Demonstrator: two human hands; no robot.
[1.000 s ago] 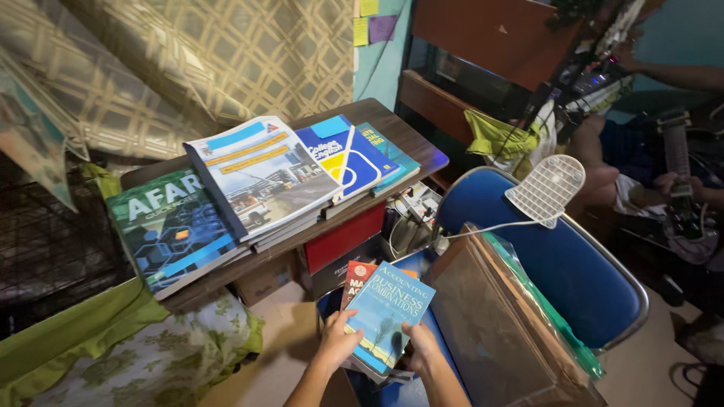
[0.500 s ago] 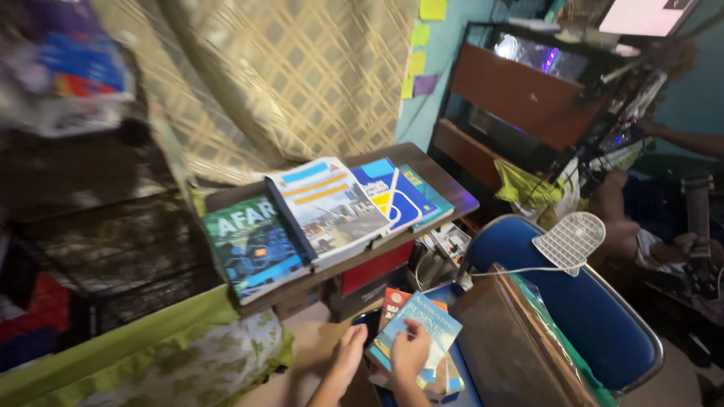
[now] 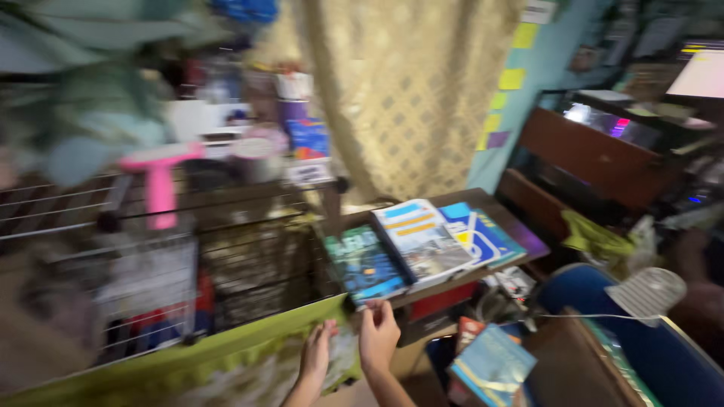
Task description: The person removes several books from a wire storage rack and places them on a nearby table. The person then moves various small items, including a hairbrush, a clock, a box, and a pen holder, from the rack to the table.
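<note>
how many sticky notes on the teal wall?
4 on the teal wall: yellow one topmost, another yellow, a small yellow, purple lowest. Motion blur may hide others.

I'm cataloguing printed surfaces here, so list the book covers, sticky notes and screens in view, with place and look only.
Dark book: left on the shelf, teal-black cover, right hand at its edge.
White book: beside it, blue and orange bands above a photo.
Blue book: next right, yellow-white graphic.
Teal book: lower, on the chair pile.
Sticky notes: yellow and purple squares on the teal wall.
Screen: top right, bright.

Motion blur smears the wire shelf [image 3: 151, 256] and the hands' [image 3: 377, 335] grip.
</note>
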